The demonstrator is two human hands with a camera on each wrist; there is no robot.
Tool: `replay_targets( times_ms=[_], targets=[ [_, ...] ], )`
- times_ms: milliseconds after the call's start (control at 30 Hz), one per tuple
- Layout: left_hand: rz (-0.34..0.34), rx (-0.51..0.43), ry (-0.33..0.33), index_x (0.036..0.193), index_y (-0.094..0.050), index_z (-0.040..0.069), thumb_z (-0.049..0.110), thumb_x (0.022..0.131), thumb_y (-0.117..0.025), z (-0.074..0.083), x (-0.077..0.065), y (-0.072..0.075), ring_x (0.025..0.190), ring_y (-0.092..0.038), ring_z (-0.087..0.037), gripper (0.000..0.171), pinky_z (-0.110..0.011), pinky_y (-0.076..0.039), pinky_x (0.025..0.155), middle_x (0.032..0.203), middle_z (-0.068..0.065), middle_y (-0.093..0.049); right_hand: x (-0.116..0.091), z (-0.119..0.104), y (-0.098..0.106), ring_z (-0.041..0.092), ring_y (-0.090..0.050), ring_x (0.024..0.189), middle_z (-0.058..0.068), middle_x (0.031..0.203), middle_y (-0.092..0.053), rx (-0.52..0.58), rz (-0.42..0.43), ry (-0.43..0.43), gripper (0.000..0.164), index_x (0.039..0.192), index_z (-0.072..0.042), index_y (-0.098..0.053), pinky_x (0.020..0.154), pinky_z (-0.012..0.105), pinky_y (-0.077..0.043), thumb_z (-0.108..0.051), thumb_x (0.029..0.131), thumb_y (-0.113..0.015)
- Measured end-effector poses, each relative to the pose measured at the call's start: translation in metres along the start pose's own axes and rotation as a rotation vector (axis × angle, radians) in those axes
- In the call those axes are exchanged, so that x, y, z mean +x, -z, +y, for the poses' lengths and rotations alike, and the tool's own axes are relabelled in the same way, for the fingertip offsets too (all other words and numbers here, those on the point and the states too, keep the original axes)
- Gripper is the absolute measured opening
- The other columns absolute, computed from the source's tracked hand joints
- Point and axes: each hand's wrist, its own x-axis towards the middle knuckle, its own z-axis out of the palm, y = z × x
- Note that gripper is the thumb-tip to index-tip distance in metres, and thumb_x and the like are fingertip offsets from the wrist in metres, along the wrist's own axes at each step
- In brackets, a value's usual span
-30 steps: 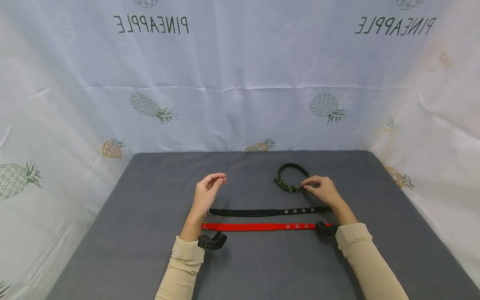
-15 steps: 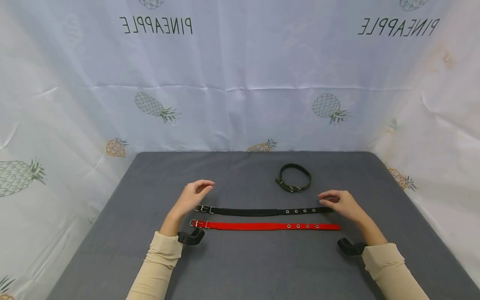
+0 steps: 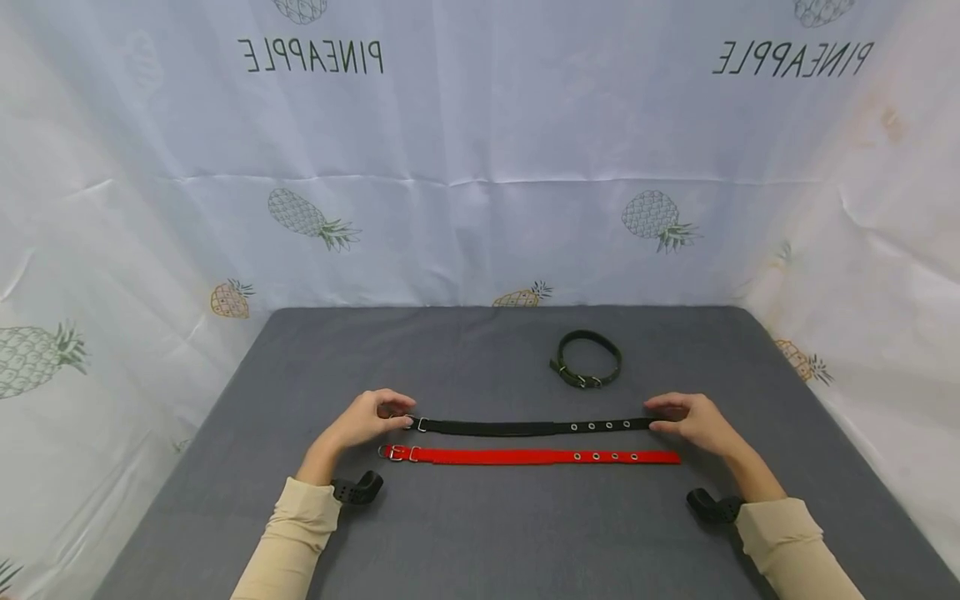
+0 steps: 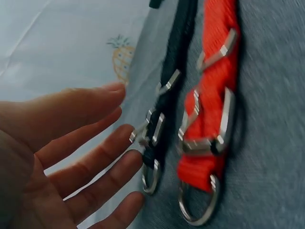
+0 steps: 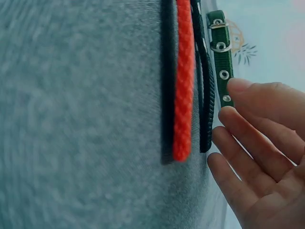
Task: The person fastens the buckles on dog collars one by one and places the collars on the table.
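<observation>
A black collar (image 3: 502, 428) with metal eyelets lies straight across the grey table. My left hand (image 3: 366, 418) is at its buckle end, fingers spread and gently bent, fingertips right beside the buckle in the left wrist view. At the other end, past the eyelets, my right hand (image 3: 696, 422) has thumb and fingers apart around the strap's tip. In the right wrist view those fingers (image 5: 240, 171) are relaxed, close to the black strap. Parallel and nearer to me lies a red collar (image 3: 487, 457), buckle to the left.
Farther back on the table (image 3: 495, 533), a dark green collar (image 3: 588, 382) is buckled into a ring. A white curtain (image 3: 465, 242) printed with pineapples stands behind and at both sides. Black camera mounts (image 3: 358, 489) sit on both wrists.
My right hand has left the green collar and moved toward me to the black collar's tip. My left hand has moved left and down to the black collar's buckle. The collars lie still.
</observation>
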Motion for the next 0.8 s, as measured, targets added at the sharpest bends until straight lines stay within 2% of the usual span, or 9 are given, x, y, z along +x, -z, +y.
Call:
replay_targets(
  times_ms=[167,367,600,800],
  targets=[
    [0.017,0.042,0.0,0.113,-0.068,0.0,0.017,0.083,-0.075,-0.008,0.001,-0.002,0.097,-0.062,-0.025,0.035,-0.026,-0.053,0.082,0.11,-0.017,-0.068,0.002,0.003,-0.003,0.015,-0.069,0.09,0.02,0.105,-0.07,-0.047,0.006,0.026,0.033,0.105,0.002,-0.07,0.075,0.02,-0.055,-0.01,0.076,-0.079],
    [0.05,0.093,-0.001,0.105,-0.072,0.002,0.014,0.078,-0.079,-0.012,0.005,-0.007,0.086,-0.058,-0.016,0.031,-0.021,-0.049,0.073,0.101,-0.015,-0.069,0.003,0.003,-0.007,-0.003,-0.056,0.075,0.014,0.095,-0.069,-0.08,0.006,0.039,0.025,0.096,-0.002,-0.074,0.067,0.018,-0.05,-0.01,0.073,-0.081],
    [0.082,0.133,-0.015,0.097,-0.075,0.004,0.013,0.078,-0.079,-0.013,0.008,-0.011,0.078,-0.055,-0.011,0.021,-0.019,-0.045,0.067,0.092,-0.011,-0.069,0.003,0.003,-0.01,-0.007,-0.046,0.067,0.008,0.086,-0.065,-0.078,0.011,0.046,0.016,0.089,-0.004,-0.075,0.06,0.019,-0.044,-0.008,0.074,-0.08],
    [0.143,0.161,-0.035,0.09,-0.075,0.006,0.009,0.077,-0.077,-0.011,0.009,-0.009,0.075,-0.056,-0.01,0.014,-0.02,-0.045,0.066,0.085,-0.007,-0.069,0.001,0.0,-0.007,-0.008,-0.049,0.069,0.008,0.087,-0.065,-0.058,0.04,0.042,0.016,0.092,-0.004,-0.074,0.061,0.018,-0.046,-0.011,0.078,-0.078]
  ],
)
